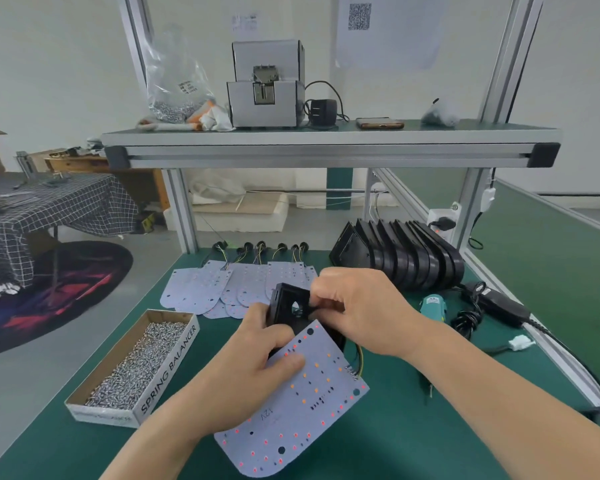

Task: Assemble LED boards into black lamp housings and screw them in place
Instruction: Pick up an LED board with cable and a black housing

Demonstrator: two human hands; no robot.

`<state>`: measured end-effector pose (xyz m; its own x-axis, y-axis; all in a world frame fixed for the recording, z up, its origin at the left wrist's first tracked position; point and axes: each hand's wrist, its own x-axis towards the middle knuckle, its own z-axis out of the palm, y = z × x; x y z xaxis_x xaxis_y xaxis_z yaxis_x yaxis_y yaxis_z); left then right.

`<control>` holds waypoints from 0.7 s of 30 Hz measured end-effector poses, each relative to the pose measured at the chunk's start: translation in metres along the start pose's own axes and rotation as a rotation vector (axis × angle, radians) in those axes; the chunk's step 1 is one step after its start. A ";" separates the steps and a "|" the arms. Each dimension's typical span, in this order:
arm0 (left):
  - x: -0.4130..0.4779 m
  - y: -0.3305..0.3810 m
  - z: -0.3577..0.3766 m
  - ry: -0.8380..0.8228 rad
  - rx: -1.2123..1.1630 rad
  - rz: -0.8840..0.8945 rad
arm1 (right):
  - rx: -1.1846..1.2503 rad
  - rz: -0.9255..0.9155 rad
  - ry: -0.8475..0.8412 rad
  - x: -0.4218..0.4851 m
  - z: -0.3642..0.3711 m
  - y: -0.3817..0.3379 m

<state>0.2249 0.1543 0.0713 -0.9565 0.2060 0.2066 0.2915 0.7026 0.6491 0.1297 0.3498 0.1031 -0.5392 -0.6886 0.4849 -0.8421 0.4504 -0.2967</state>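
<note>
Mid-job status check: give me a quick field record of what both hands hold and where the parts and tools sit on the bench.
left hand: grips the LED board, thumb on its face, against the black housing
right hand: pinches the housing by its round hole
wires: run from the board's edge under the right hand
board seated: not yet; it lies outside the housing
spare boards: fanned pile behind the hands
spare housings: row at right rear
screws: in open box, left
screwdriver: lying at right, untouched
</note>
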 end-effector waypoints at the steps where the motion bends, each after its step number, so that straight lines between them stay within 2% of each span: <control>1: 0.000 0.002 0.000 -0.018 0.017 0.016 | -0.032 -0.009 0.029 0.000 0.001 0.000; 5: 0.000 0.006 0.000 -0.018 0.028 0.054 | 0.107 -0.016 0.090 0.001 0.006 0.004; 8: -0.001 0.007 0.002 -0.010 0.016 0.060 | 0.230 0.182 0.076 0.002 0.008 0.011; 10: -0.001 0.008 0.004 0.002 0.000 0.061 | 0.221 0.288 0.110 0.002 0.009 0.012; 11: 0.000 0.008 0.004 0.017 -0.022 0.049 | 0.120 0.241 0.171 0.000 0.010 0.009; 13: 0.001 0.009 0.006 0.054 -0.058 0.030 | -0.188 0.026 0.307 -0.002 0.012 0.002; 15: 0.002 0.010 0.006 0.084 -0.060 0.038 | -0.368 -0.137 0.337 -0.006 0.015 0.000; 18: 0.001 0.010 0.009 0.103 -0.052 0.027 | -0.382 -0.220 0.220 -0.013 0.014 0.009; 21: -0.001 0.008 0.011 0.074 -0.054 0.026 | -0.284 -0.223 0.114 -0.018 0.013 0.016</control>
<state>0.2283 0.1674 0.0684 -0.9455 0.1716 0.2766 0.3188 0.6595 0.6807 0.1260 0.3625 0.0791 -0.3243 -0.7270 0.6052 -0.8926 0.4470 0.0587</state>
